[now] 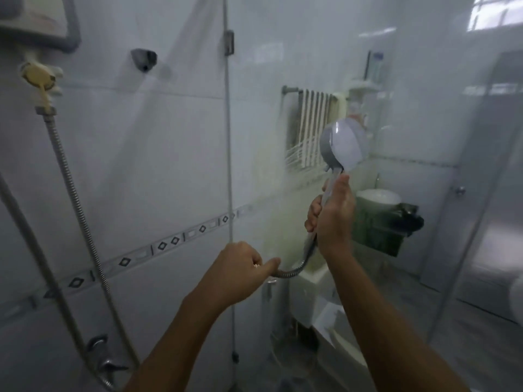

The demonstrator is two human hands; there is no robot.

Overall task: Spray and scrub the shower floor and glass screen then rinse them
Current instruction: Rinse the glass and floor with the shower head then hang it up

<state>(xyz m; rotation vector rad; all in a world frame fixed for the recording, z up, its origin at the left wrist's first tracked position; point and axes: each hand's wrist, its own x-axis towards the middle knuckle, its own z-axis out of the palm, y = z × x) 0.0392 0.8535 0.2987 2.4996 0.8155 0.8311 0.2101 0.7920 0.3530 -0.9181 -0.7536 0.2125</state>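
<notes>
The heater (36, 21) sits upper left, its hose (75, 193) hanging below; right of centre the shower head (343, 148) is before the glass screen (424, 123), the basin (379, 197) behind it.

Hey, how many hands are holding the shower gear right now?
2. The right hand grips the shower head by its handle. The left hand, lower and to the left, holds the metal hose.
</notes>
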